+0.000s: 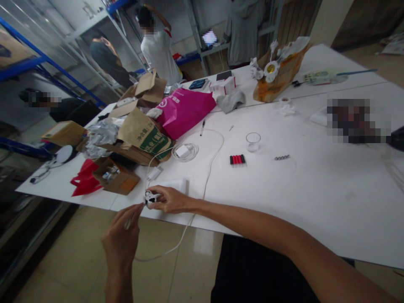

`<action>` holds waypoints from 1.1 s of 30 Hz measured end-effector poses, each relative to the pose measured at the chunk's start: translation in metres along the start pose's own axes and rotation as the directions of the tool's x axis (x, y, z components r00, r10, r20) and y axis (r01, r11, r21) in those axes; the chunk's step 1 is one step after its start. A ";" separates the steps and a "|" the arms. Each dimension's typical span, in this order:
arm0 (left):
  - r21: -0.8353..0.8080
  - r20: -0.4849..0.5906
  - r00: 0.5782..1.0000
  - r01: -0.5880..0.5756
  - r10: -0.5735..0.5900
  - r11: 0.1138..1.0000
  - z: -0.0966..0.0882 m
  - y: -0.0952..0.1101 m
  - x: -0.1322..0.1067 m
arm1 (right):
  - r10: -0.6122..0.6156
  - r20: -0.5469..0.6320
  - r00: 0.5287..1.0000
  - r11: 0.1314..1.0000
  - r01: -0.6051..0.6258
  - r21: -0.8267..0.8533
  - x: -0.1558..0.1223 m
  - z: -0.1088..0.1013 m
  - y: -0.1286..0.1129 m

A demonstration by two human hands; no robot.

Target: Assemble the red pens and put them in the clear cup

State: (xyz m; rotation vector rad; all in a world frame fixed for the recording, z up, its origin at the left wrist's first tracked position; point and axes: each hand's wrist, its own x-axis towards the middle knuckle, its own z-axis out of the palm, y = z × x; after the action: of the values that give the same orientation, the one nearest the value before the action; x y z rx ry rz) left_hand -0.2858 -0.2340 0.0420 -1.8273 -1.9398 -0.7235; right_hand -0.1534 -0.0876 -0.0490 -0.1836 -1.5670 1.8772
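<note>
Right hand, gripping object; white (black-patched)

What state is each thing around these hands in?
Small white-and-black object: held in the right hand
Left hand: fingertips close to the object, contact unclear
Small brown cardboard box: open-topped, upright
Clear round container: upright, uncovered
White cable: coiled
Red and black cylinders: side by side

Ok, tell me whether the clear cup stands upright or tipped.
Upright: the clear cup stands on the table, its round rim uppermost.

On table | cylinders — left of coil | cup — behind, between them
</note>
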 end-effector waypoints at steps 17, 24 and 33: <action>-0.307 0.235 0.972 0.071 0.003 0.949 0.001 -0.001 0.040 | -0.001 -0.075 0.997 1.000 0.000 -0.004 0.006 -0.009 -0.029; -0.402 0.297 0.951 0.202 -0.081 0.893 0.055 -0.007 0.098 | -0.046 -0.193 0.980 0.985 0.012 -0.175 -0.017 -0.045 -0.070; -0.333 0.460 0.876 0.321 -0.145 0.887 0.122 -0.019 0.133 | -0.310 -0.081 0.947 0.674 0.159 -0.721 -0.175 -0.116 -0.144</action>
State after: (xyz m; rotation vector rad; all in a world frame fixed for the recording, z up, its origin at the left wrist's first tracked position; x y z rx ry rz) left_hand -0.3071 -0.0551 0.0223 -2.1498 -2.4842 -0.9187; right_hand 0.0970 -0.0855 -0.0022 -0.4656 -1.9893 0.9339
